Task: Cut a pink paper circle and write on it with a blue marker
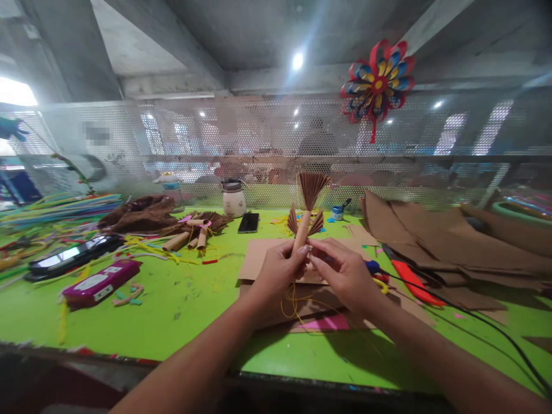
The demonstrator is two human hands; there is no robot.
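Note:
My left hand (278,267) is closed around the lower end of a brown paper tube (303,225), held upright and slightly tilted. A pleated brown paper fan (313,188) spreads from its top, and two smaller pleated fans (317,221) flare from its sides. My right hand (345,270) is pinched against the tube's right side, beside the left thumb; what lies between its fingertips is too small to make out. Thin yellow thread (294,307) dangles in loops below the hands. Beneath them lie brown card sheets (259,259) and a pink paper piece (328,322).
Right of the hands are a red-handled cutter (414,282), a black cable (470,313) and stacked brown paper (414,230). To the left lie a purple box (102,282), similar paper tubes (202,236) and a phone (249,222). A jar (233,198) stands by the perforated screen (267,126).

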